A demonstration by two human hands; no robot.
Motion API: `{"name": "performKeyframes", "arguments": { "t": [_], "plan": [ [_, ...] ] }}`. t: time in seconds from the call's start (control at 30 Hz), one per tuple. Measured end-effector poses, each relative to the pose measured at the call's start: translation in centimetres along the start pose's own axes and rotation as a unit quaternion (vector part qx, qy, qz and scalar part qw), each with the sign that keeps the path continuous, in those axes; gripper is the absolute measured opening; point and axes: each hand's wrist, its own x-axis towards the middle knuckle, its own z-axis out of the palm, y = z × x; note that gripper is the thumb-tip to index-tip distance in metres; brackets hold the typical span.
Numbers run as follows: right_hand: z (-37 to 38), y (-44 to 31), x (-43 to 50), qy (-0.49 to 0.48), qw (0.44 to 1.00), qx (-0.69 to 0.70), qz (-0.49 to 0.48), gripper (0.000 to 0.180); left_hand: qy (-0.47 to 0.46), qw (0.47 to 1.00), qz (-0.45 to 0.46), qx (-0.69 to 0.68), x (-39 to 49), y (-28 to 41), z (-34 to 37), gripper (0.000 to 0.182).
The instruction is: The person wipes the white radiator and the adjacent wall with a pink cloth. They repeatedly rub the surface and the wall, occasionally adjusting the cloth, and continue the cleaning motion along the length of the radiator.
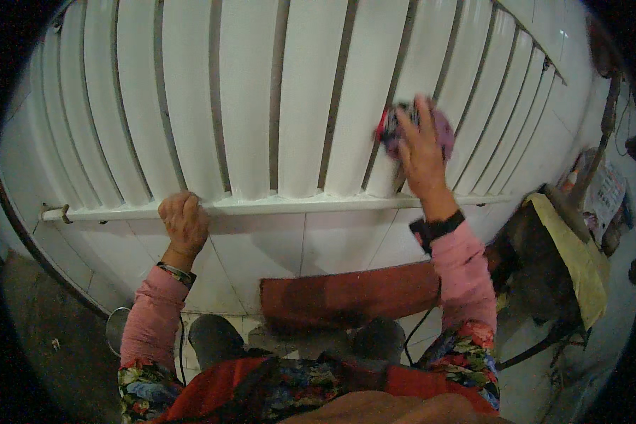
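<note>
A white panel radiator [249, 106] with tall vertical slats spans the view in front of me. My left hand [184, 220] is curled over its bottom rail [275, 206], left of the middle. Against a slat on the right side, my right hand [423, 143] presses a bunched cloth [444, 130] of purple-pink with a dark patterned, red-edged part. The fingers are spread over the cloth and cover some of it.
Below the radiator runs a white tiled wall [275, 244]. A reddish-brown board-like piece [350, 291] lies low by my knees. On the right are a dark object with a yellow cloth or sheet [572, 259] and a printed plastic bag [604, 185].
</note>
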Motion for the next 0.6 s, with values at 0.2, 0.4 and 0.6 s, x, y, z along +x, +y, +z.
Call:
{"name": "performKeyframes", "arguments": {
  "t": [0.2,0.4,0.6],
  "plan": [
    [-4.8,3.5,19.2,0.052,0.956,-0.282,-0.059,0.042,-0.001,1.000,0.011,-0.005,-0.3,-0.4,-0.1,0.028],
    [-3.3,1.8,21.1,0.220,0.969,-0.112,-0.003,0.046,-0.016,1.000,-0.009,0.001,-0.4,-0.4,-0.2,0.026],
    [0.0,-0.6,7.9,0.186,0.979,-0.070,-0.051,0.051,-0.014,1.000,-0.012,0.009,-0.5,-0.1,0.1,0.026]
  ]
}}
